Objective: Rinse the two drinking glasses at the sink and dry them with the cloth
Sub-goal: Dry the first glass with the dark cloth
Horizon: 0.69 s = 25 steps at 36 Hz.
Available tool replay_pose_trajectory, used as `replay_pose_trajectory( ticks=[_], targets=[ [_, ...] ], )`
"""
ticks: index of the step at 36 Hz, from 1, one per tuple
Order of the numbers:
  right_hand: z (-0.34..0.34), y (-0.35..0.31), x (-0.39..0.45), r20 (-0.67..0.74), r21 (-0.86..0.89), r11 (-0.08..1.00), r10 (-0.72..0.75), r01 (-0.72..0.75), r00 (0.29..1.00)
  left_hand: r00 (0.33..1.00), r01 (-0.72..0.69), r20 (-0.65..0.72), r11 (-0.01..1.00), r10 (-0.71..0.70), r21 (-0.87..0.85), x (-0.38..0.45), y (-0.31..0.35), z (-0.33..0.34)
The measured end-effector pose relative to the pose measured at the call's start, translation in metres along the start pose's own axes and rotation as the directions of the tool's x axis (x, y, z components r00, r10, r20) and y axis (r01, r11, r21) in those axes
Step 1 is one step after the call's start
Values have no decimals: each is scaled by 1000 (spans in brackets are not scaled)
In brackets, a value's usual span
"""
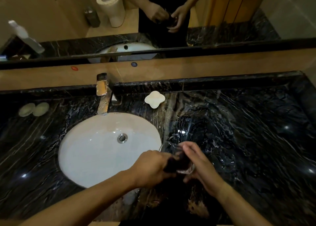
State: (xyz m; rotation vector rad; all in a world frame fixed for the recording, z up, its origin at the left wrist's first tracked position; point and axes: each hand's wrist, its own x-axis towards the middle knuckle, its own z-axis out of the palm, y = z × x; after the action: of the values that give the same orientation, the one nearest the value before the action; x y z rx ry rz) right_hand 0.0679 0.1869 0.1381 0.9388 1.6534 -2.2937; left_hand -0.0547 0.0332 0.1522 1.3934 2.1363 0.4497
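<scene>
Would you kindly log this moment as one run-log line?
phase: drying | left hand: pushes dark cloth into glass | right hand: grips drinking glass | place: over countertop, right of sink

Dark veined marble tabletop (248, 123) with white oval sink (95, 150) set in. Chrome faucet (102, 95) behind sink. White clover-shaped soap dish (154, 99) right of faucet. Two pale round soaps (33, 109) far left of faucet.
</scene>
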Motion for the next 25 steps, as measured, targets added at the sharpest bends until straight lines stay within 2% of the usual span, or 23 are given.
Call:
replay_pose_trajectory(
  ticks=[1, 3, 5, 6, 7, 9, 11, 12, 14, 15, 17, 19, 21, 22, 24, 25],
  targets=[
    [3, 5, 0, -51, -16, 996, -93, 92, 994, 993, 115, 12, 978, -114, -176, 2, 3, -1],
    [10, 9, 0, -122, -111, 964, -253, 240, 960, 969, 231, 35, 835, -246, -499, 6, 10, -3],
    [14, 10, 4, -190, -180, 926, -363, 331, 912, 956, 260, 73, 707, -283, -657, 7, 15, -2],
    [16, 7, 6, -218, -181, 919, -385, 350, 897, 955, 263, 80, 687, -287, -678, 7, 17, -2],
    [18, 6, 8, -245, -166, 922, -383, 351, 891, 955, 263, 76, 700, -286, -664, 7, 20, -1],
    [16, 2, 11, -255, -91, 962, -274, 259, 927, 964, 244, 44, 811, -261, -531, 8, 20, 0],
    [9, -3, 13, -152, 5, 995, -100, 102, 983, 983, 175, -21, 959, -184, -225, 6, 18, 0],
    [4, -6, 14, -76, 37, 999, 11, -8, 997, 993, 86, -79, 995, -89, -41, 4, 16, 1],
    [-5, -16, 14, 85, 9, 971, 237, -239, 968, 970, -156, -147, 957, 195, 244, -1, 11, 1],
    [-9, -19, 12, 143, -45, 949, 316, -312, 938, 948, -255, -103, 914, 301, 316, -3, 8, 1],
    [-11, -23, 10, 204, -123, 925, 378, -359, 903, 905, -386, -10, 833, 424, 396, -5, -1, 2],
    [-11, -24, 8, 187, -142, 949, 305, -281, 934, 910, -385, 0, 843, 415, 376, -5, -3, -2],
    [-11, -20, 8, 133, -134, 989, 84, -66, 988, 951, -280, -51, 918, 305, 280, -5, 2, -6],
    [-13, -18, 7, 137, -181, 982, -23, 48, 990, 975, -190, -70, 955, 211, 226, -3, 4, -8],
    [-16, -18, 6, 244, -396, 891, -130, 221, 961, 998, -22, -55, 990, 30, 138, 0, 6, -10],
    [-16, -19, 5, 285, -554, 786, -131, 275, 950, 999, 31, -40, 995, -27, 91, 2, 8, -11]
  ],
)
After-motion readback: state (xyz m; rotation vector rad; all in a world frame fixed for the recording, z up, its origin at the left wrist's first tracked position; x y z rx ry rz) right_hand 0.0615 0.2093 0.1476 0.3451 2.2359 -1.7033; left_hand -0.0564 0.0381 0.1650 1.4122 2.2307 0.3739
